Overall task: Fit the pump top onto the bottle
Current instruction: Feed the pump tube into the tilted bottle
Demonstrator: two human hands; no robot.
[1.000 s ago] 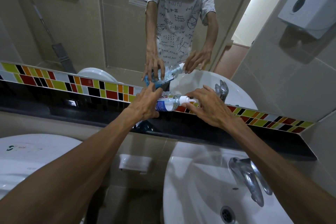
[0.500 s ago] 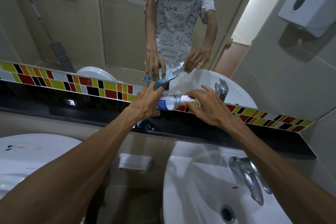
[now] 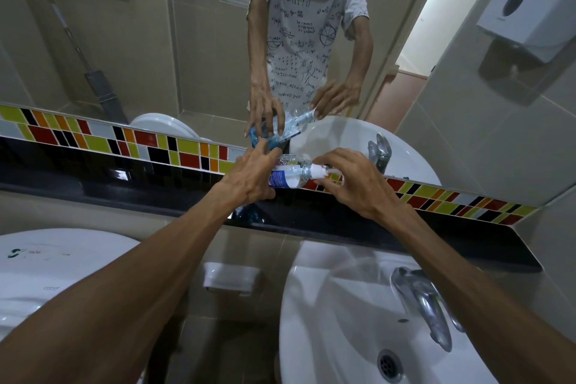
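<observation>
Seating the white plastic pump top (image 3: pixel 318 170) on the clear blue-labelled bottle (image 3: pixel 288 176), left hand (image 3: pixel 249 179) gripping its body, right hand (image 3: pixel 358 184) pinching the top; next we judge a twist is needed

A white washbasin (image 3: pixel 330 315) is sitting at the near right, with a chrome tap (image 3: pixel 420 305) leaning over it and a round drain (image 3: pixel 388 363) showing near its bottom edge. A second white basin (image 3: pixel 46 265) is lying at the near left. Between them a small white soap dish (image 3: pixel 230 278) is hanging on the beige wall. A glossy black ledge (image 3: pixel 436 227) is running across behind the basins, and a strip of coloured tiles (image 3: pixel 93 140) is running along its far edge below the mirror (image 3: pixel 156 40). A white paper dispenser (image 3: pixel 526 9) is hanging on the far right wall.
</observation>
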